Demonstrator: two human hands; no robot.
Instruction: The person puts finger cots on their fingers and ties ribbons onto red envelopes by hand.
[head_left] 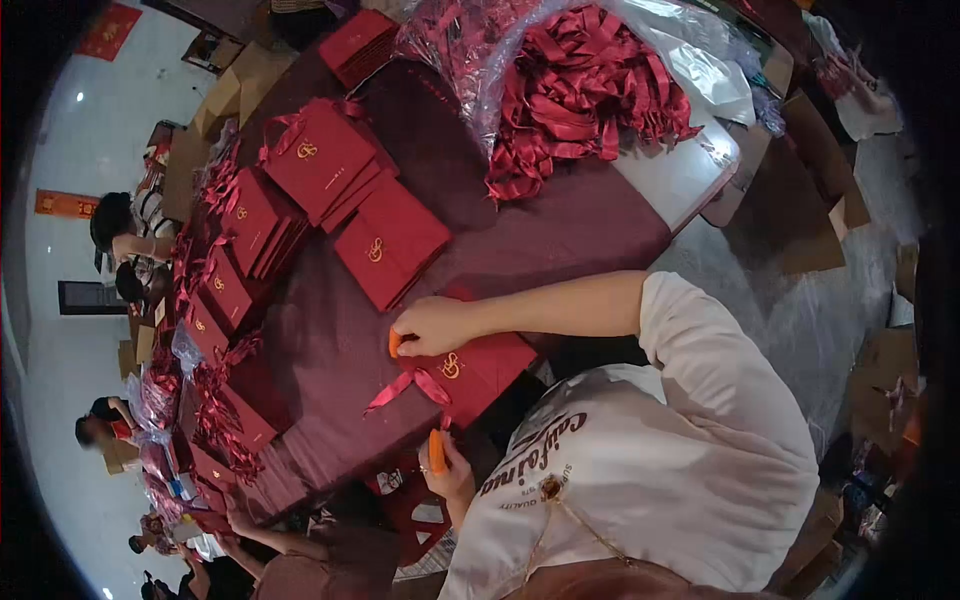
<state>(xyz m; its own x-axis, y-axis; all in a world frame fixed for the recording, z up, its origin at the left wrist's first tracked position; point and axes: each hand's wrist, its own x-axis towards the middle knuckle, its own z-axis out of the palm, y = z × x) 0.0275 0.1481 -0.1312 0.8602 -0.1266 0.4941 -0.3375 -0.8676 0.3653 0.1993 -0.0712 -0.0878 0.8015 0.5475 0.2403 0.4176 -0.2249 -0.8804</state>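
R hand (435, 325) over red bag (490, 372), L hand (456, 476) nr its edge; can't tell if fingers grip anything.

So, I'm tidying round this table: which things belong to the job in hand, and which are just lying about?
Apparently in the job:
red bag by the right hand
its ribbon
orange pieces at that and the left hand
stacked red bags
ribbon heap

Probably just lying about:
cardboard boxes
plastic wrapping
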